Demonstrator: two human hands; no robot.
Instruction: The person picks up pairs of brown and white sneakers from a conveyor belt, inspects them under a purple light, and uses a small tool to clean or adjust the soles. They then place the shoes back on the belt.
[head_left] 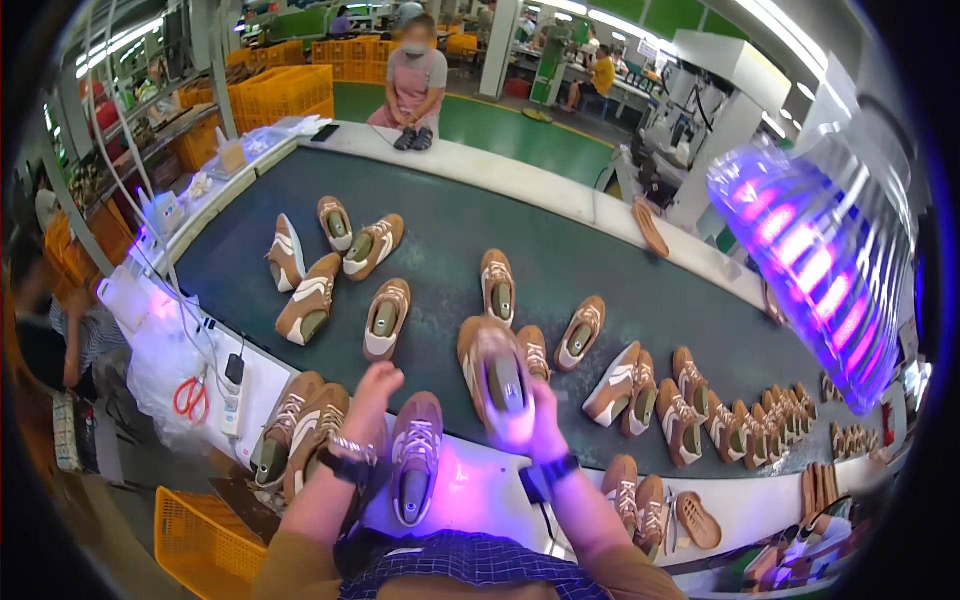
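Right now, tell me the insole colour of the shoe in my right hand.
Olive green; the insole of that shoe shows best in the head view.

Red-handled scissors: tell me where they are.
In the head view, the red-handled scissors lie at left, beside the white power strip and clear plastic bag.

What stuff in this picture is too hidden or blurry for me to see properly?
All in the head view:
- Held shoe: blurred, apparently by movement; its underside faces away.
- Right hand: partly hidden behind that shoe.
- Shoe behind it: partly covered by the held shoe and hand.
- Shoes far along the belt at right: too small and crowded to count surely.
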